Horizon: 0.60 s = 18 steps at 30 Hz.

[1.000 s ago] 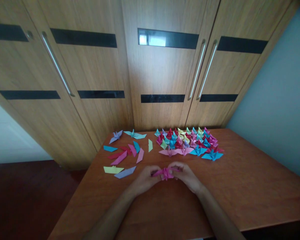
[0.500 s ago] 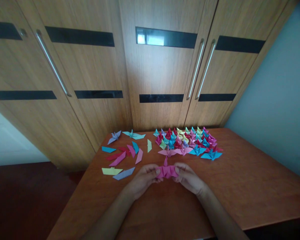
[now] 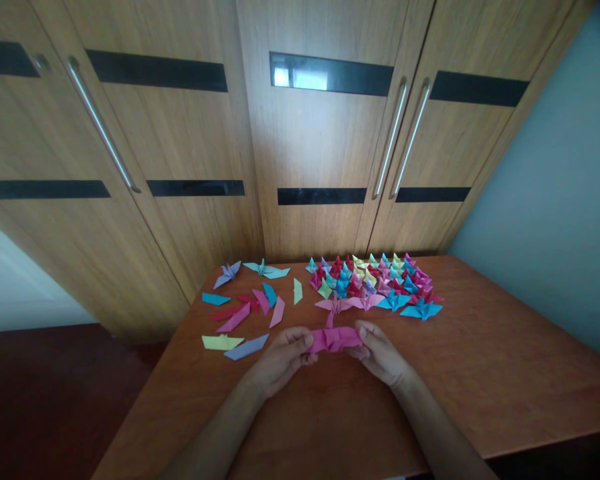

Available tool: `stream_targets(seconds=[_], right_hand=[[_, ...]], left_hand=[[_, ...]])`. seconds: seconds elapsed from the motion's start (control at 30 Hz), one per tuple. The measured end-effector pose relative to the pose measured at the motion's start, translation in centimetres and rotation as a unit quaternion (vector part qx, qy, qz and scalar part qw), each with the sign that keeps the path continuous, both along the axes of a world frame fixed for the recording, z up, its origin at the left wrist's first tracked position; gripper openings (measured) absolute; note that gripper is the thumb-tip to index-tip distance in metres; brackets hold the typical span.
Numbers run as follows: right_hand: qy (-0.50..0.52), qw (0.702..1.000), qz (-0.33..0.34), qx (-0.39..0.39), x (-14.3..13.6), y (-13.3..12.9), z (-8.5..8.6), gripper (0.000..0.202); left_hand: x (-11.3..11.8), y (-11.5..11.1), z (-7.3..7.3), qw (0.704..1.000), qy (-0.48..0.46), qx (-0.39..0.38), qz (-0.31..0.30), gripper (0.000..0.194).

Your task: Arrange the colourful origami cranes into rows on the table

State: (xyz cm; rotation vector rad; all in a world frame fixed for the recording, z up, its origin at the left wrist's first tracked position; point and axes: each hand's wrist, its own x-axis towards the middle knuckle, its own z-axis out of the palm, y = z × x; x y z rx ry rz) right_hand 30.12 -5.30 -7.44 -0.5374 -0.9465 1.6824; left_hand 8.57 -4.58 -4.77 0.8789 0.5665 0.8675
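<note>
Left hand (image 3: pixel 283 361) and right hand (image 3: pixel 381 353) pinch a pink paper crane (image 3: pixel 334 339) by its wings, lower centre.
Opened cranes (image 3: pixel 422 310) crowd right of centre; flat folded pieces (image 3: pixel 235 318) lie unopened, left of centre.

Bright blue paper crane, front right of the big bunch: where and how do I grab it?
Probably pinch the blue crane by its right wing, coming from the right: that wing sticks out sideways, while the other paper cranes sit behind and to the left.

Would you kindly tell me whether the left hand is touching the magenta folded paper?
Touching: in the head view, the left hand has its thumb over the left end of the magenta folded paper.
</note>
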Motion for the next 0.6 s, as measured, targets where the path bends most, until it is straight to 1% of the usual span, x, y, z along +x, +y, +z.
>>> stream_targets(seconds=[0.17, 0.27, 0.37, 0.43, 0.5, 0.53, 0.6], right_hand=[[-0.039, 0.998, -0.040, 0.008, -0.05, 0.14, -0.15, 0.042], [-0.080, 0.993, -0.082, -0.012, -0.21, 0.31, 0.00, 0.049], [-0.132, 0.983, -0.129, -0.021, -0.36, 0.53, 0.34, 0.051], [-0.176, 0.969, -0.176, -0.005, -0.40, 0.65, 0.57, 0.049], [-0.233, 0.947, -0.221, 0.023, -0.44, 0.70, 0.69, 0.045], [-0.263, 0.935, -0.235, 0.042, -0.50, 0.69, 0.69, 0.042], [-0.318, 0.913, -0.240, 0.086, -0.70, 0.63, 0.62, 0.037]], left_hand=[[-0.13, 0.06, 0.06, 0.999, 0.036, 0.013, 0.013, 0.026], [-0.05, 0.09, 0.16, 0.997, 0.062, 0.021, 0.031, 0.029], [0.07, 0.30, 0.12, 0.994, 0.090, 0.036, 0.054, 0.031], [0.12, 0.54, -0.01, 0.989, 0.118, 0.053, 0.079, 0.030], [0.15, 0.77, -0.18, 0.980, 0.152, 0.070, 0.108, 0.030], [0.16, 0.86, -0.26, 0.975, 0.168, 0.080, 0.118, 0.031], [0.22, 0.94, -0.37, 0.966, 0.200, 0.101, 0.126, 0.033]])
